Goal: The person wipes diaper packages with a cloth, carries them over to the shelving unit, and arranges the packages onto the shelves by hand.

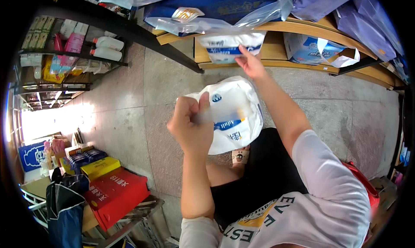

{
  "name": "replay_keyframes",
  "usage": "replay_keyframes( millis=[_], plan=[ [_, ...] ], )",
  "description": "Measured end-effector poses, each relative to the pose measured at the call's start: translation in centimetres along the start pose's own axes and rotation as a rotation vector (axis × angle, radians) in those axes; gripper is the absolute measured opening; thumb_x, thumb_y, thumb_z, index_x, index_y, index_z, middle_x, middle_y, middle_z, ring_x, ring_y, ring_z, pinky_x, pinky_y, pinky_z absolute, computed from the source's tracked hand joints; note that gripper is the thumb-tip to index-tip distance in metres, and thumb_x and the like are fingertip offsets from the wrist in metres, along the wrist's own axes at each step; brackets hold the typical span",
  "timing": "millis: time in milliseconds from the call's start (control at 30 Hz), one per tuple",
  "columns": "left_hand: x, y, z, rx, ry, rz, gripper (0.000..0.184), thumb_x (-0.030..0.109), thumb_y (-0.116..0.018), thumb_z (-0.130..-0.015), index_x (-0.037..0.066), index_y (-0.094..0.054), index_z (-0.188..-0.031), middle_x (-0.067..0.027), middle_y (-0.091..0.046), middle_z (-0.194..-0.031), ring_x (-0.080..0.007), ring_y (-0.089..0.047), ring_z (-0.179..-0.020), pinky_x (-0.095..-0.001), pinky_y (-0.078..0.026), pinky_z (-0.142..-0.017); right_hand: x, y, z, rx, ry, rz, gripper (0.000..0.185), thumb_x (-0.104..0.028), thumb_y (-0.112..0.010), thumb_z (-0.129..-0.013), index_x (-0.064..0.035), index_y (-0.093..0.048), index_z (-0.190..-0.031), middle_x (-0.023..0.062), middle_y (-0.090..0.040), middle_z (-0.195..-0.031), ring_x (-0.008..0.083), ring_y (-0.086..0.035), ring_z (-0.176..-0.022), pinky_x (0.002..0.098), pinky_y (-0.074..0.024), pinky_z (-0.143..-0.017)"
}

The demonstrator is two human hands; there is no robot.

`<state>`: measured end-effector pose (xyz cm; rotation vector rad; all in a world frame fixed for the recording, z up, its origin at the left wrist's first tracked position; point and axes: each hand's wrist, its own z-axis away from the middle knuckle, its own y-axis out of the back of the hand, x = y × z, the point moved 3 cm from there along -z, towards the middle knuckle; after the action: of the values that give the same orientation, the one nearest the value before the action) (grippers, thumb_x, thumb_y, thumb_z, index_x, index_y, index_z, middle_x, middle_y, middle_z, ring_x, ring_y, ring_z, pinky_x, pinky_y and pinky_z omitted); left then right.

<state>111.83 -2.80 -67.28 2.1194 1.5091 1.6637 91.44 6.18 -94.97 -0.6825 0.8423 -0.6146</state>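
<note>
A large white plastic package (235, 92) with blue bands and the printed word "Adult" is in front of my knees. My left hand (190, 122) is closed in a fist at its left side, seemingly gripping the plastic. A blurred pale streak covers part of the package beside that fist, and I cannot make it out. Farther forward, my right hand (251, 63) reaches to a smaller white and blue package (229, 49) on the low shelf. Its fingers are apart and appear to touch the front right side of that package.
Over the low wooden shelf (271, 49) lie blue and purple plastic-wrapped packs (320, 1). To the right is a light-blue box (313, 49) with white handles. A goods rack (69, 53) stands at left. A red box (116, 194) rests at lower left on the grey floor's edge.
</note>
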Motion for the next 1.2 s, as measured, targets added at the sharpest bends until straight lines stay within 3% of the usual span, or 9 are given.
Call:
replay_keyframes(
  millis=[167, 267, 333, 467, 500, 633, 733, 1067, 1200],
  plan=[
    [1.0, 2.0, 1.5, -0.017, 0.208, -0.033, 0.029, 0.010, -0.070, -0.077, 0.006, -0.043, -0.067, 0.0069, -0.033, -0.053, -0.0014, -0.027, -0.050, -0.0176, -0.020, -0.045, -3.2, -2.2, -7.2, 0.174, 0.074, 0.219, 0.034, -0.019, -0.056, -0.087, -0.0114, -0.050, -0.120, 0.0110, -0.054, -0.106, 0.0224, -0.060, -0.071, 0.0291, -0.0571, -0.060],
    [0.2, 2.2, 2.4, 0.029, 0.293, 0.043, 0.026, 0.012, -0.072, -0.075, 0.005, -0.048, -0.069, 0.0047, -0.040, -0.055, -0.0029, -0.032, -0.051, -0.0181, -0.025, -0.046, -3.3, -3.9, -7.9, 0.132, 0.011, 0.257, 0.049, -0.026, -0.060, -0.085, -0.0094, -0.038, -0.125, 0.0131, -0.050, -0.108, 0.0254, -0.055, -0.089, 0.0372, -0.0516, -0.081],
    [-0.2, 2.5, 2.2, 0.087, -0.013, -0.193, 0.028, 0.016, -0.074, -0.073, 0.004, -0.050, -0.068, 0.0020, -0.045, -0.058, -0.0058, -0.036, -0.054, -0.0197, -0.030, -0.049, -3.3, -3.2, -6.8, 0.004, -0.100, 0.303, 0.056, -0.030, -0.063, -0.083, -0.0081, -0.034, -0.124, 0.0102, -0.052, -0.103, 0.0221, -0.055, -0.087, 0.0368, -0.0498, -0.079],
    [-0.6, 2.4, 1.2, 0.093, 0.073, -0.201, 0.028, 0.017, -0.077, -0.068, 0.006, -0.052, -0.062, -0.0034, -0.049, -0.061, -0.0164, -0.044, -0.052, -0.0289, -0.035, -0.046, -4.1, 2.8, 0.6, -0.238, -0.195, 1.071, 0.046, -0.031, -0.065, -0.081, -0.0070, -0.045, -0.115, 0.0038, -0.055, -0.098, 0.0147, -0.056, -0.087, 0.0308, -0.0473, -0.070],
    [-0.6, 2.4, 0.7, 0.088, 0.082, -0.220, 0.029, 0.017, -0.077, -0.068, 0.004, -0.052, -0.059, -0.0036, -0.048, -0.060, -0.0160, -0.044, -0.052, -0.0288, -0.034, -0.046, -3.6, 4.6, 4.0, -0.303, -0.114, 1.029, 0.023, -0.028, -0.064, -0.081, -0.0085, -0.057, -0.092, 0.0025, -0.059, -0.077, 0.0115, -0.052, -0.060, 0.0255, -0.0429, -0.054],
    [-0.7, 0.9, -1.5, 0.177, 0.068, -0.103, 0.030, 0.018, -0.078, -0.066, 0.002, -0.053, -0.060, -0.0043, -0.047, -0.058, -0.0146, -0.044, -0.051, -0.0290, -0.033, -0.045, -2.7, 8.8, 14.0, -0.290, -0.602, 1.220, 0.048, -0.039, -0.056, -0.085, -0.0017, -0.051, -0.116, 0.0101, -0.062, -0.100, 0.0186, -0.063, -0.075, 0.0258, -0.0506, -0.066],
    [1.5, -1.2, -2.8, 0.250, -0.016, 0.069, 0.033, 0.019, -0.081, -0.062, 0.003, -0.053, -0.060, -0.0044, -0.048, -0.059, -0.0144, -0.044, -0.050, -0.0292, -0.033, -0.045, -1.5, 4.9, 17.9, -0.123, -0.843, 0.754, 0.059, -0.051, -0.038, -0.090, -0.0038, -0.044, -0.125, 0.0122, -0.059, -0.112, 0.0218, -0.063, -0.084, 0.0295, -0.0510, -0.074],
    [2.3, -7.5, -2.2, 0.004, -0.221, -0.004, 0.018, 0.013, -0.073, -0.068, 0.001, -0.060, -0.067, -0.0076, -0.056, -0.068, -0.0207, -0.053, -0.061, -0.0329, -0.041, -0.056, -0.8, -0.3, 10.3, -0.336, -0.165, -0.296, 0.064, -0.054, -0.026, -0.090, -0.0064, -0.039, -0.130, 0.0134, -0.048, -0.127, 0.0289, -0.050, -0.113, 0.0426, -0.0432, -0.094],
    [-0.9, -7.6, -2.4, -0.240, -0.231, -0.118, 0.056, 0.016, -0.074, -0.066, 0.009, -0.052, -0.117, -0.0199, -0.046, -0.120, -0.0326, -0.045, -0.113, -0.0375, -0.042, -0.087, -2.2, 2.2, 6.2, -0.110, -0.301, 0.041, 0.061, -0.051, -0.024, -0.092, -0.0054, -0.041, -0.128, 0.0135, -0.050, -0.124, 0.0280, -0.051, -0.111, 0.0438, -0.0446, -0.091]
  ],
)
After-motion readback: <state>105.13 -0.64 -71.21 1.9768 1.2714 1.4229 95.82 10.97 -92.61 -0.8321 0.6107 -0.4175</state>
